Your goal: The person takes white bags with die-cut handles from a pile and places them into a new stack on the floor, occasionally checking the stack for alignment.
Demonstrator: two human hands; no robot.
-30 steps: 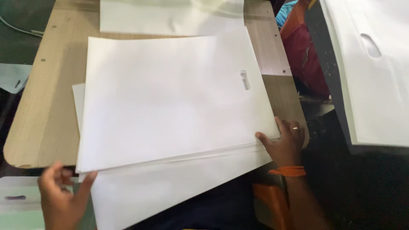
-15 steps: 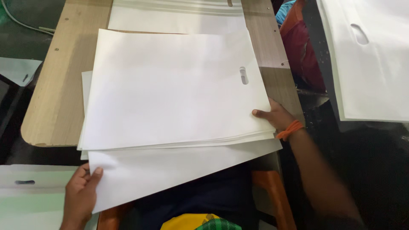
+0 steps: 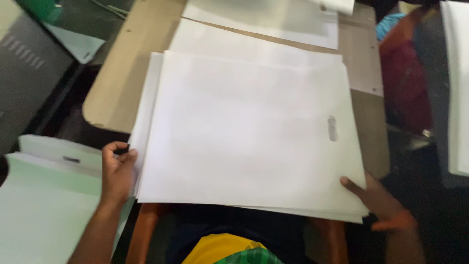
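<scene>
A stack of large white flat bags, each with a slot handle cut-out near the right edge, lies on a wooden table and overhangs its near edge. My left hand grips the stack's near left corner, thumb and fingers curled on the edge. At the near right corner, my right hand holds the stack from under and beside it, one finger on top. The sheets sit nearly squared up.
More white bags lie at the table's far end. A pale green-white pile of bags sits low at the left. Another white pile stands at the right edge. A dark machine panel is at far left.
The fanned-out lower sheets have been drawn together under the top ones. My left hand has moved up to the stack's left corner, and my right hand has slid down to the near right corner.
</scene>
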